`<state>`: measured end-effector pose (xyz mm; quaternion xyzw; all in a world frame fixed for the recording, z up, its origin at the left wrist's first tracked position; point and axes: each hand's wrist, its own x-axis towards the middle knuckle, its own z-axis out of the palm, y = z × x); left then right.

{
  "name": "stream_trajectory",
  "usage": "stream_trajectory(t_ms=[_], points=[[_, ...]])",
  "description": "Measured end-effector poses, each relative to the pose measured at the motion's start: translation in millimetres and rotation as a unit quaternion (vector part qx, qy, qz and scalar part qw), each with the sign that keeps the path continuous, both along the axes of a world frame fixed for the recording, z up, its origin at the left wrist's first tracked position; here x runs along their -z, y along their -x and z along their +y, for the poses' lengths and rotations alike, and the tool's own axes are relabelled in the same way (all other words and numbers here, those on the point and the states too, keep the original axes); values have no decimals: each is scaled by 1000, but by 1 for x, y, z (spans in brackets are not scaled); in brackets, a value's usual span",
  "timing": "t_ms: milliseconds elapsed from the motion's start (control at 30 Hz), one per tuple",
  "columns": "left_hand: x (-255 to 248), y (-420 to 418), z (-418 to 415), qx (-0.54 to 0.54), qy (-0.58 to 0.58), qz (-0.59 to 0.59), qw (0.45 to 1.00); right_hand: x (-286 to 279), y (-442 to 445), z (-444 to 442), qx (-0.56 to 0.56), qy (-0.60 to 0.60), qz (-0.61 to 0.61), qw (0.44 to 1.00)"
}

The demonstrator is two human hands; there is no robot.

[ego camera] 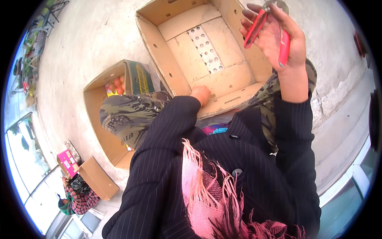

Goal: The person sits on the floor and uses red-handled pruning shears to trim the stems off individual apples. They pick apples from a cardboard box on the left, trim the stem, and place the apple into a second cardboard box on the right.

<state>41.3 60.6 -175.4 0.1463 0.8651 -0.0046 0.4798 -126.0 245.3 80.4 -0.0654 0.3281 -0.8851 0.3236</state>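
Note:
A large open cardboard box [241,95] stands between my knees, with a strip of punched holes along its bottom. My left hand [201,94] is at the box's near side, low against the wall. Its fingers are hidden, so whether it grips anything does not show. Raised over the box's right wall, my right hand [276,35] is palm up and holds red-handled pruning shears [284,49]. The handles are spread apart across the palm, and the blade end is partly covered by the fingers.
Beside my left knee, a second cardboard box [100,119] contains round red fruit [117,84]. Farther off at lower left, another person [79,197] sits near a pink box [68,162] and a brown cardboard box [100,179]. The concrete floor [89,38] surrounds the boxes.

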Motion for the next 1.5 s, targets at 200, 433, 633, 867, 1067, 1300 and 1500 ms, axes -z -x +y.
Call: stream_trajectory(t_ms=[200, 433, 633, 867, 1067, 1300, 1500], points=[[2, -1, -1, -30, -24, -31, 999, -10, -9, -7, 33, -17, -60, 998], [-4, -2, -1, -61, -2, -33, 998, -13, -6, -28, 14, -30, -80, 996], [-27, 4, -9, -80, 0, 21, 997, -2, -5, -30, 47, -59, -9, 997], [-93, 12, -9, -186, -120, 35, 974, 26, 10, -16, 198, -247, 81, 945], [-121, -27, 14, -194, -204, 92, 955, 81, -2, -4, 123, -372, 125, 912], [-95, -70, 23, -154, -140, 188, 960, 87, -60, 1, 66, -454, 135, 878], [-100, -71, 22, -123, -97, 250, 956, 75, -68, -4, 73, -457, 162, 872]])
